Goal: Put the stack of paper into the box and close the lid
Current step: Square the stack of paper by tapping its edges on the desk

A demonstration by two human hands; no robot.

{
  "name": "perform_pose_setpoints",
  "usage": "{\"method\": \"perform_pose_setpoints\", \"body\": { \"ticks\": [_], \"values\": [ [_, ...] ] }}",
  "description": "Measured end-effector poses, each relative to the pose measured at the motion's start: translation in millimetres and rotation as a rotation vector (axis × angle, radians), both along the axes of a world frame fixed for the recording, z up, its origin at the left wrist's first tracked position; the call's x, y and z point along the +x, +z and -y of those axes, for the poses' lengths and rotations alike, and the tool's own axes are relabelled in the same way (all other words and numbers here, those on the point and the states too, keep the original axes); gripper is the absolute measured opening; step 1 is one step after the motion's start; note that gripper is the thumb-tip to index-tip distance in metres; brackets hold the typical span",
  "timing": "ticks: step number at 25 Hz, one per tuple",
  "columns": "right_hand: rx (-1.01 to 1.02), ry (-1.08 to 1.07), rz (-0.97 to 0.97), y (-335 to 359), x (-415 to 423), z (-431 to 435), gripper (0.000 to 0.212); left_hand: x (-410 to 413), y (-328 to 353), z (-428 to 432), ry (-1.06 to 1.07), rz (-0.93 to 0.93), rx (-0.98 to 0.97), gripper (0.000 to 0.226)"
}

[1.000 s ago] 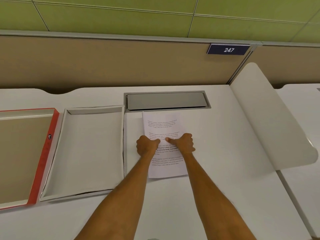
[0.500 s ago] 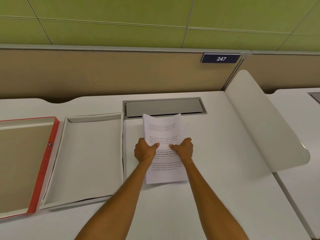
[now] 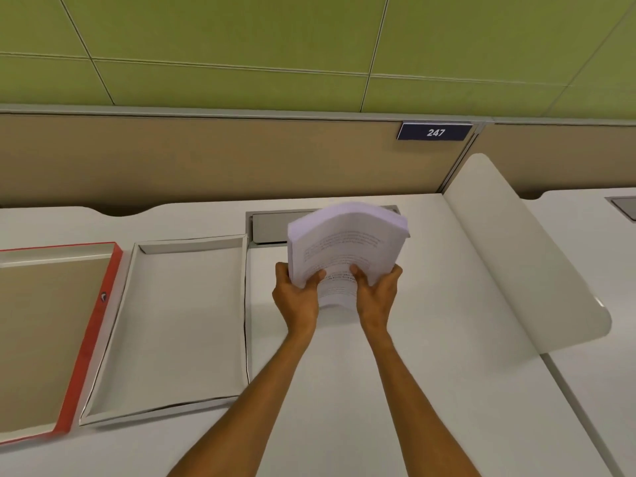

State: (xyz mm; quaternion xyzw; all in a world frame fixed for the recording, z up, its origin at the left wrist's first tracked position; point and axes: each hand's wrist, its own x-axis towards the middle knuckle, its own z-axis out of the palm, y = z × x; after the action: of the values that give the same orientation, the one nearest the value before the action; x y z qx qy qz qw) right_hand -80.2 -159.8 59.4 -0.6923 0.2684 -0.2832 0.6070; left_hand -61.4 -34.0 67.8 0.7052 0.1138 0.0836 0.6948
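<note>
A thick stack of printed white paper (image 3: 347,242) is lifted off the desk, bowed and tilted up, its far end over the cable hatch. My left hand (image 3: 297,299) grips its left edge and my right hand (image 3: 377,297) grips its right edge, thumbs on top. The open white box (image 3: 192,246) lies flat on the desk to the left of my hands, nothing inside it. Its red-edged lid (image 3: 99,325) lies upside down further left, partly cut off by the frame.
A grey cable hatch (image 3: 268,227) is set into the white desk (image 3: 430,373) behind the paper. A curved white divider panel (image 3: 523,263) rises at the right. A beige partition with a "247" sign (image 3: 435,132) backs the desk.
The stack lay flat on the desk with both hands on top; now both hands have gripped its sides and raised it, bending it upward. The camera view tilted up slightly.
</note>
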Motion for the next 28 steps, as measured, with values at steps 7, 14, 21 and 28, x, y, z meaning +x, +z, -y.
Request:
{"method": "perform_pose_setpoints", "body": {
  "ticks": [7,14,21,28],
  "values": [
    [0.049,-0.005,0.044,-24,-12,0,0.058,-9,-18,0,-0.005,0.072,-0.036,0.049],
    [0.033,0.102,-0.021,-21,-9,17,0.076,3,-20,-13,-0.107,0.065,0.016,0.066],
    [0.033,0.138,-0.067,-17,-8,19,0.083,6,-24,-18,-0.195,0.012,0.039,0.074],
    [0.037,0.017,-0.05,-18,-4,3,0.076,10,-25,-12,-0.133,-0.013,0.02,0.058]
  ]
}}
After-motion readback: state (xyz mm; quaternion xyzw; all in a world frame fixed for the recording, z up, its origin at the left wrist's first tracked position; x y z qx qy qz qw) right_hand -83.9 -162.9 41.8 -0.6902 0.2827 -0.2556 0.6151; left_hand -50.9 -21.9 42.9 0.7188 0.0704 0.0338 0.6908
